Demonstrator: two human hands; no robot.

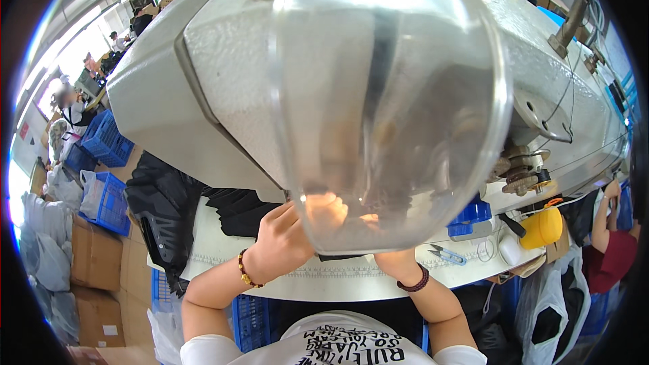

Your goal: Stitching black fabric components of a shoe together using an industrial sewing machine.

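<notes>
A sewing machine (pixel 230 74) with a pale grey body fills the upper middle, and a clear plastic shield (pixel 433 122) hangs in front of it. My left hand (pixel 276 242) is by the machine's lower edge, its fingers bent and partly behind the shield. What they grip is hidden by glare. My right hand (pixel 399 263) rests at the shield's lower rim, with its fingers blurred behind the plastic. Black fabric (pixel 236 211) lies on the white table (pixel 270 282) beside my left hand, and a dark strip of it shows between my hands.
Blue-handled thread snips (pixel 447 254) lie right of my right hand, near a yellow container (pixel 542 228) and a blue tray (pixel 470 216). A black fabric pile (pixel 162 206) hangs at the table's left. Blue crates (pixel 108 204) and cardboard boxes (pixel 98 257) stand beyond. Another person (pixel 612 250) sits far right.
</notes>
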